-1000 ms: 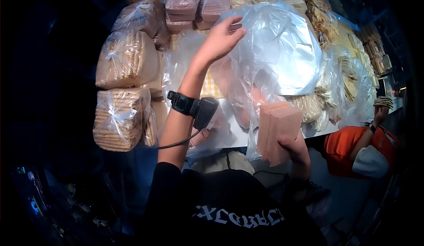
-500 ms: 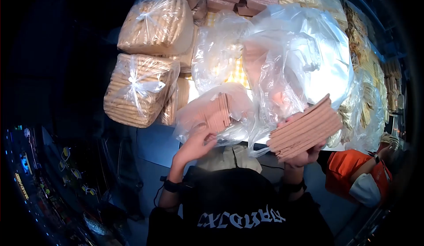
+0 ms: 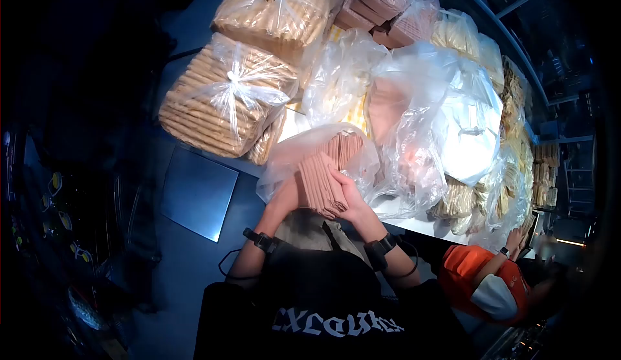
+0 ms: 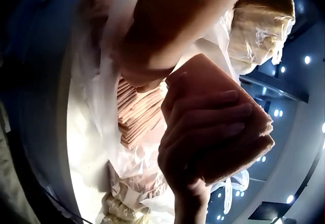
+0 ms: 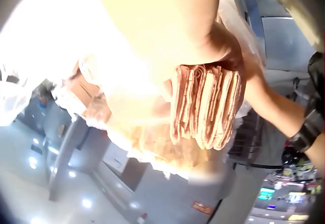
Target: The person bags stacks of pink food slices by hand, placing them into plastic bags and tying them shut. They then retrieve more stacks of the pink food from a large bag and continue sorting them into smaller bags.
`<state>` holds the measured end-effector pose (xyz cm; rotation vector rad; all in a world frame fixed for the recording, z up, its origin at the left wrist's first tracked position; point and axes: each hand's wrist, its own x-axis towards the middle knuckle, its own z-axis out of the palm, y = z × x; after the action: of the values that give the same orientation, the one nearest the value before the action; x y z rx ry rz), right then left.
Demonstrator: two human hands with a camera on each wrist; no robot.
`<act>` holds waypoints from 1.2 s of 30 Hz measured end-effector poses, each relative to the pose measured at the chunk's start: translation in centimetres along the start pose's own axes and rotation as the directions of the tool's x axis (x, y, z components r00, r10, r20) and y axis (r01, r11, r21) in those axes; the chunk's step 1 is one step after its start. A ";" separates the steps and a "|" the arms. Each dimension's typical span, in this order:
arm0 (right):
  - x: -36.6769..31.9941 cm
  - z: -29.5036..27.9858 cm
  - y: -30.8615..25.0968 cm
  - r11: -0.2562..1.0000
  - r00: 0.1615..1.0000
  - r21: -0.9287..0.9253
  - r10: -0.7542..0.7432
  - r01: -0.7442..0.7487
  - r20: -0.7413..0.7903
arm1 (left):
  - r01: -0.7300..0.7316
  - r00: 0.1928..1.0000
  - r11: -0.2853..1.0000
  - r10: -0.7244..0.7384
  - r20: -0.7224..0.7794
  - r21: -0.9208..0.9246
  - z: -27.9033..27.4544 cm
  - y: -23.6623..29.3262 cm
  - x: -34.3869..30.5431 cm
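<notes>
Both hands hold one stack of thin, folded pinkish flatbreads [image 3: 318, 184] in front of the body. My left hand [image 3: 285, 198] grips its left side, and my right hand [image 3: 349, 195] grips the right side with the thumb along the top. In the left wrist view, fingers [image 4: 218, 117] lie across the stack's broad face. The right wrist view shows the folded edges of the stack [image 5: 205, 109] end-on. Right behind, an open clear plastic bag [image 3: 275, 169] lies with more pink flatbreads [image 3: 348, 145] inside; the held stack overlaps the bag in the head view.
Large tied bags of brown flatbreads [image 3: 213, 111] stand at the left. Pink bagged stacks [image 3: 414, 20] sit at the back. Loose clear plastic [image 3: 414, 159] and a shiny silver bag [image 3: 475, 127] lie at the right. A person in an orange vest [image 3: 469, 266] is at the right.
My left hand came down from above the plastic, past the bagged flatbreads, onto the stack. My right hand brought the stack from the right to the left. The head view has shifted.
</notes>
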<state>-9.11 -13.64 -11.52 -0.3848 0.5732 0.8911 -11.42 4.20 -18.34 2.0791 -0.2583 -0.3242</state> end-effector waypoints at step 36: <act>-1.3 -5.3 -5.8 -0.533 0.013 -0.844 -0.846 -0.060 0.534 | -0.030 0.960 0.994 0.057 0.276 -0.102 5.0 3.8 18.2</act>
<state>-6.69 -20.61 -14.39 -2.3946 0.0337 -0.7033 3.87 -7.39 -19.75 1.9261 -0.4473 -0.5930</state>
